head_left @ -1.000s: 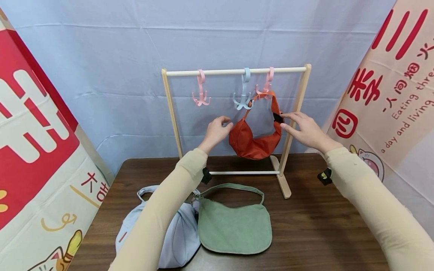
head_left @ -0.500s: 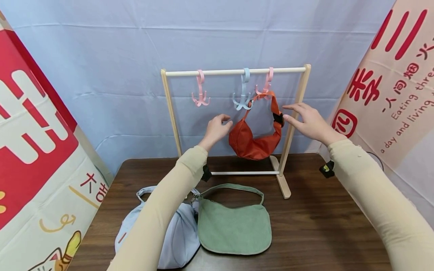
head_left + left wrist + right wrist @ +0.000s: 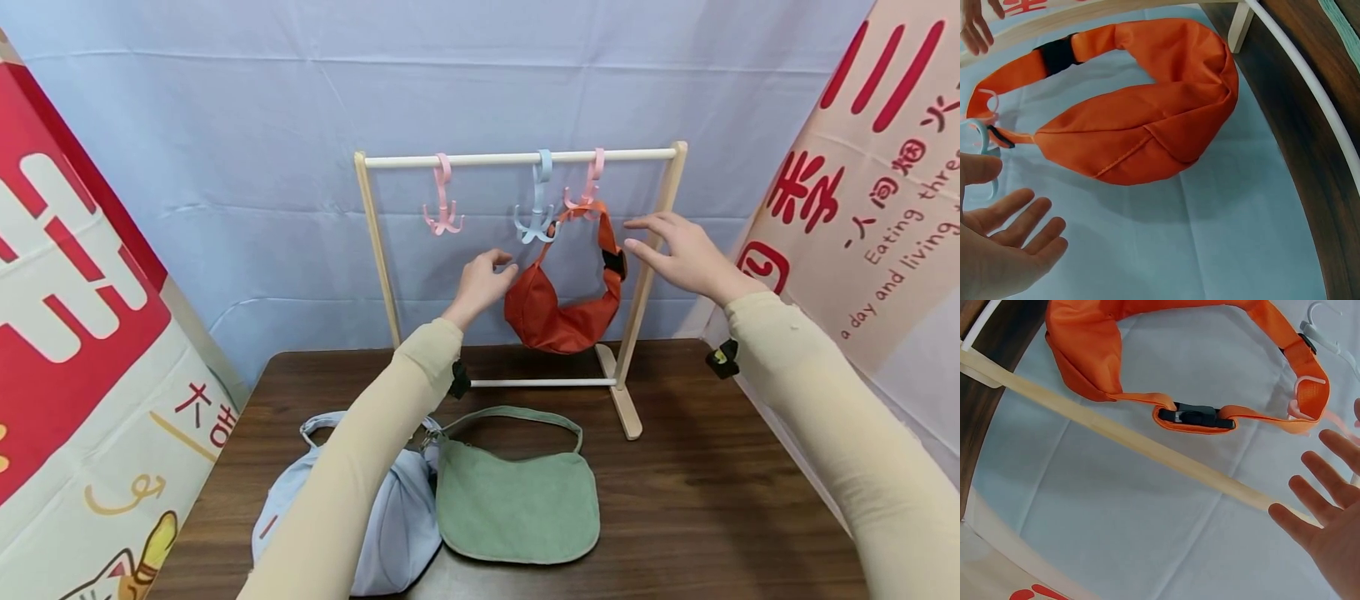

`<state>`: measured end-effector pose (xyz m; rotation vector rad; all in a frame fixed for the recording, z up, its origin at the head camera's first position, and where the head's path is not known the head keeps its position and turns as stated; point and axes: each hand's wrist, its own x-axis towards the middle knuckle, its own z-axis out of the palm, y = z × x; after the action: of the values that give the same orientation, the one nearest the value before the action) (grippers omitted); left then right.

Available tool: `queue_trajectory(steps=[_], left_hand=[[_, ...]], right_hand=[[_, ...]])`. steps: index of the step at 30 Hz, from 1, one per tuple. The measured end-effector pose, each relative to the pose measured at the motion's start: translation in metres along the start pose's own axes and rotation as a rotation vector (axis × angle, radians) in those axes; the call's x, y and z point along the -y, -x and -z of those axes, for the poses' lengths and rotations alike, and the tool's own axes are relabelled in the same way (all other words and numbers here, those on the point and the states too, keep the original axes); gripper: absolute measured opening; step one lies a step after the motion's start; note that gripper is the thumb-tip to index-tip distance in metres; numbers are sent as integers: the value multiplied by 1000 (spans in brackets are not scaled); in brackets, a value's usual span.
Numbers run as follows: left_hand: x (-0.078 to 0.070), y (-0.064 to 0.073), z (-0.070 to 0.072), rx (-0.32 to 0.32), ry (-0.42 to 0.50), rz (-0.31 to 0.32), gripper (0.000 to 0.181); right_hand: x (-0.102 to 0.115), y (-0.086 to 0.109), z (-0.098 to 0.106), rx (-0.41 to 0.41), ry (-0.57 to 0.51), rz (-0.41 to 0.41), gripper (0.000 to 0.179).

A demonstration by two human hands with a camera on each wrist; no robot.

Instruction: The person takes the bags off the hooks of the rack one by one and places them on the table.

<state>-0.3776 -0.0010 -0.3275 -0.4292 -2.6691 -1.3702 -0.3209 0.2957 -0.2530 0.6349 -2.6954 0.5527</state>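
Observation:
An orange-red waist bag [image 3: 558, 317] hangs by its strap from the right pink hook [image 3: 590, 185] on a small rack. Its black buckle [image 3: 1197, 417] is fastened on the strap. My left hand [image 3: 483, 287] hovers just left of the bag, fingers loosely bent; the left wrist view shows a gap between those fingers [image 3: 1041, 240] and the fabric. To the right of the strap, my right hand [image 3: 686, 254] is held apart from it, fingers extended and holding nothing, as the right wrist view confirms.
A blue hook [image 3: 537, 204] and another pink hook [image 3: 444, 200] hang on the rack's white rail [image 3: 487, 159]. A green shoulder bag [image 3: 517, 504] and a light-blue bag [image 3: 397, 525] lie on the wooden table [image 3: 697, 467] in front. Printed cloths flank both sides.
My right hand has let go of the strap by the buckle and drawn away upward and to the right. My left hand has barely moved. The waist bag stays hanging.

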Motion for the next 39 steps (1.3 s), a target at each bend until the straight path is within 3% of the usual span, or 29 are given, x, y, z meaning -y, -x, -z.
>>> queue_trajectory(steps=[17, 27, 39], left_hand=[[-3, -2, -3, 12, -23, -3, 41], [-3, -3, -6, 9, 0, -7, 41], [-4, -11, -10, 32, -39, 9, 41]], right_hand=[[9, -19, 17, -17, 62, 65, 43], [12, -24, 24, -3, 112, 59, 48], [18, -35, 31, -18, 139, 91, 47]])
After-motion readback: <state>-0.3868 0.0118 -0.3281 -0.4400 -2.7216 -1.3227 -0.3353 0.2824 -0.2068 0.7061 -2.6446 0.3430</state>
